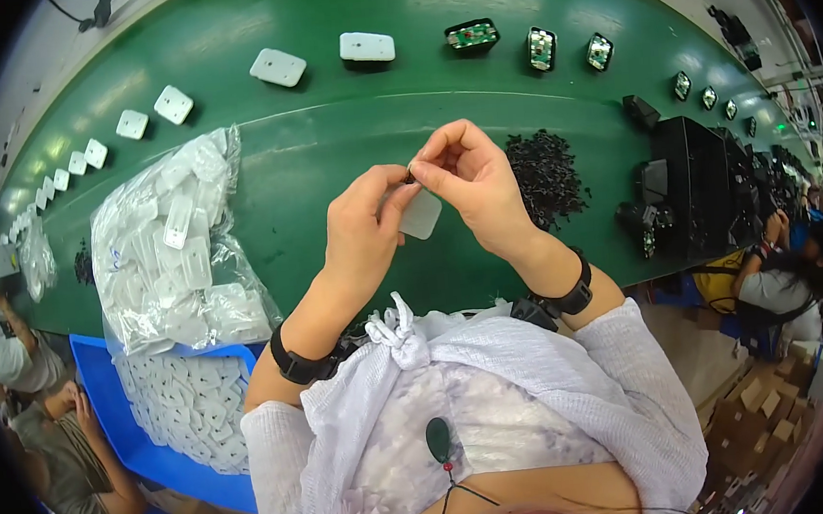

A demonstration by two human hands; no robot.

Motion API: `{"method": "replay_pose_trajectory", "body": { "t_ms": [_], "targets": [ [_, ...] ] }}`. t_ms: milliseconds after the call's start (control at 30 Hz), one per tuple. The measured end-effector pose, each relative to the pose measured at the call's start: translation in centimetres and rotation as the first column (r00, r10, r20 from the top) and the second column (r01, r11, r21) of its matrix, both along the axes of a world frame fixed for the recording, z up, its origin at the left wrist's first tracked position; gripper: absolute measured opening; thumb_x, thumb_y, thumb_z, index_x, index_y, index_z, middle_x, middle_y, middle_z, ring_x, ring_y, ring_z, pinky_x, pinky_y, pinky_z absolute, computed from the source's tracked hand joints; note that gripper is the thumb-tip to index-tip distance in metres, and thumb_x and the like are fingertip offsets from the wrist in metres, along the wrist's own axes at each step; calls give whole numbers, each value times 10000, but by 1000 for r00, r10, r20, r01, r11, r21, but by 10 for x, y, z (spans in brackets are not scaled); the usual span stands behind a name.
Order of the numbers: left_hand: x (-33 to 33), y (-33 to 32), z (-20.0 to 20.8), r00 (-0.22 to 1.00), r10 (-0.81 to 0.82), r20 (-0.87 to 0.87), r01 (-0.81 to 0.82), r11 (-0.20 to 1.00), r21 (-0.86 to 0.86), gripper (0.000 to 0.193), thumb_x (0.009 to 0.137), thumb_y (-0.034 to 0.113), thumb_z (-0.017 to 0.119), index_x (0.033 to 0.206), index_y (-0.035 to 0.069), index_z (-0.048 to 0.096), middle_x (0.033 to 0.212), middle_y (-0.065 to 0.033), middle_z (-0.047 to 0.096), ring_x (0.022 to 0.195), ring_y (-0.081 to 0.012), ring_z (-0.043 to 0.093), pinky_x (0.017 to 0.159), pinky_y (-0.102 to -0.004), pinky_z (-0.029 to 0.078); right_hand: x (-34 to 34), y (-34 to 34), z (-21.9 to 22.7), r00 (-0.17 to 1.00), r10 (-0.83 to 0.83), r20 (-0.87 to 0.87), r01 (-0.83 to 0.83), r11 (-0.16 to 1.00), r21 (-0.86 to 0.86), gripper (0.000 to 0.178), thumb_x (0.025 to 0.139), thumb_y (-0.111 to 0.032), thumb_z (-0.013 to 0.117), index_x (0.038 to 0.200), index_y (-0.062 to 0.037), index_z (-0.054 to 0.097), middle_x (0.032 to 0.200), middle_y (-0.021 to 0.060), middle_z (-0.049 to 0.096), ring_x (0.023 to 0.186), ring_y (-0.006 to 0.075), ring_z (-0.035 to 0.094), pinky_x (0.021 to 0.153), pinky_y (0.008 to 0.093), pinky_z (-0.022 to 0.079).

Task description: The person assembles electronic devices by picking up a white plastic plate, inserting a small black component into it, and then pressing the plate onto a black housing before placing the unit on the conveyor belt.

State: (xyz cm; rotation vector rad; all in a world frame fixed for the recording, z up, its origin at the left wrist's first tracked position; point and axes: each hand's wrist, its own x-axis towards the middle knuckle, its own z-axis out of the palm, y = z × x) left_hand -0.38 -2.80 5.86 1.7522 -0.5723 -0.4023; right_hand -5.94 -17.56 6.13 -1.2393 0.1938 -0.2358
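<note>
My left hand [363, 224] is closed on a small whitish plastic cover [421, 216], which hangs below the fingertips. Thumb and forefinger of my right hand [473, 182] pinch together at the cover's top edge, against the left fingertips. A tiny black part [411, 176] shows between the two hands; its shape is mostly hidden by the fingers. Just right of my right hand lies a heap of small black parts [547, 177] on the green table [282, 209].
Left, a clear bag of white covers [179, 246] lies above a blue bin [147, 452] holding more. Along the far side run white-topped cases [367, 47] and open black cases with circuit boards [541, 49]. A black box [691, 187] stands right. Other people sit at both sides.
</note>
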Motion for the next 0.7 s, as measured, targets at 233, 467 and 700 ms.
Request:
{"method": "replay_pose_trajectory", "body": {
  "t_ms": [233, 467, 700],
  "targets": [
    [6, 18, -18, 991, 3, 136, -6, 1000, 27, 124, 906, 35, 591, 1005, 19, 664, 797, -55, 633, 601, -98, 593, 437, -222, 473, 10, 1, -3, 991, 78, 105, 30, 644, -764, 85, 821, -25, 695, 895, -28, 654, 840, 34, 578, 743, 125, 539, 622, 251, 443],
    [12, 22, -23, 924, 19, -382, -105, 973, -204, 251, 904, -41, 548, 1146, -1, 601, 967, -109, 646, 794, -173, 677, 648, -272, 572, 14, 9, -6, 998, -24, 61, 60, 716, -695, 86, 797, -35, 716, 825, -17, 637, 782, 56, 571, 647, 135, 521, 562, 245, 416],
    [10, 21, -29, 813, 38, -581, -288, 894, -344, 246, 920, -40, 543, 1159, -93, 536, 1057, -160, 637, 973, -199, 653, 855, -291, 551, 19, 15, -19, 998, -18, 66, 62, 633, -772, 93, 790, -42, 727, 818, -9, 644, 771, 47, 577, 635, 122, 512, 554, 243, 414]
  ]
}}
